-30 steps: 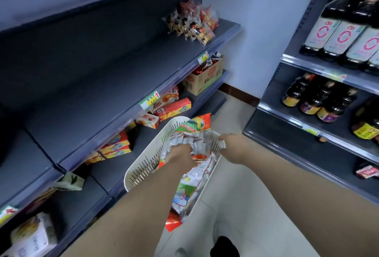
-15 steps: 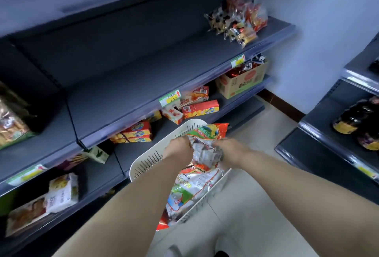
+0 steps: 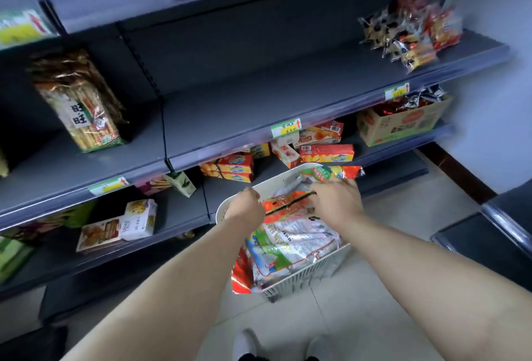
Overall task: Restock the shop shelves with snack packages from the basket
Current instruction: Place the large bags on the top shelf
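A white slatted basket (image 3: pixel 309 274) stands on the floor by the grey shelves, piled with snack packages. My left hand (image 3: pixel 246 206) and my right hand (image 3: pixel 335 202) are both over the pile, gripping the two ends of an orange and red snack package (image 3: pixel 288 202) that lies across the top. Below it lies a large silver and green package (image 3: pixel 293 242). A green and orange package (image 3: pixel 334 172) sticks out at the basket's far rim. The middle shelf board (image 3: pixel 230 107) is mostly bare in front of me.
A tall rice-cracker bag (image 3: pixel 77 101) stands on the middle shelf's left, small wrapped snacks (image 3: pixel 408 32) on its right end. Orange boxes (image 3: pixel 325 153) and a cardboard carton (image 3: pixel 403 124) sit on the lower shelf. A second dark shelf (image 3: pixel 501 225) is at right. My shoes (image 3: pixel 244 345) are near.
The view has swung left and down towards the shelves. My hands have shifted from a crumpled silver package to the ends of the orange and red package on top.
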`<action>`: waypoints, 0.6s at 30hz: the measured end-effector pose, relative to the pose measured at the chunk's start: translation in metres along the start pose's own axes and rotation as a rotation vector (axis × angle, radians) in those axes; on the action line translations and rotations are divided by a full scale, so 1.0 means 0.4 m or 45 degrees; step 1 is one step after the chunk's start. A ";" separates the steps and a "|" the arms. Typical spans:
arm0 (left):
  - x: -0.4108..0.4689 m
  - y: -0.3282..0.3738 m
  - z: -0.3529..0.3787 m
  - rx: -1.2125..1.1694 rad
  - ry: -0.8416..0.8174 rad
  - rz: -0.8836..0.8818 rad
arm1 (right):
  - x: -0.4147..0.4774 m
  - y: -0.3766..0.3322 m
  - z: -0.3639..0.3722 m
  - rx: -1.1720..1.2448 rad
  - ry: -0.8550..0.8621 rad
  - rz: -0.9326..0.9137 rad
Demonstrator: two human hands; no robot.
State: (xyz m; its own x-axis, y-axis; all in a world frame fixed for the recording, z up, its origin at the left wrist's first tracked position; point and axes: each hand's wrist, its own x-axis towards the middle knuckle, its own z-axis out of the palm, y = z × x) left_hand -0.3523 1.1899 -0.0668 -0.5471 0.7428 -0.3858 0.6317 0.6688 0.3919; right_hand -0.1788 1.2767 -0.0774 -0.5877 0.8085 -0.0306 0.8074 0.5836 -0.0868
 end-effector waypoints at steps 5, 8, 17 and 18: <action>-0.012 -0.013 -0.071 -0.366 0.313 -0.150 | 0.074 -0.035 -0.177 0.568 0.306 0.134; -0.022 -0.027 -0.125 -0.687 0.406 -0.118 | 0.112 -0.061 -0.245 0.890 0.312 0.329; -0.060 -0.112 -0.204 -1.426 0.387 -0.097 | 0.177 -0.151 -0.310 1.640 0.100 0.520; -0.067 -0.120 -0.207 -1.463 0.452 -0.088 | 0.182 -0.161 -0.315 1.670 0.057 0.494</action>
State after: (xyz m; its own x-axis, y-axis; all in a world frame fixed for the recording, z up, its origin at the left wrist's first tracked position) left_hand -0.4134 1.1402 -0.0062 -0.7953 0.5501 -0.2547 -0.1642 0.2090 0.9640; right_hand -0.2672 1.3076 0.0514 -0.3145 0.9186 -0.2391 0.2616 -0.1582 -0.9521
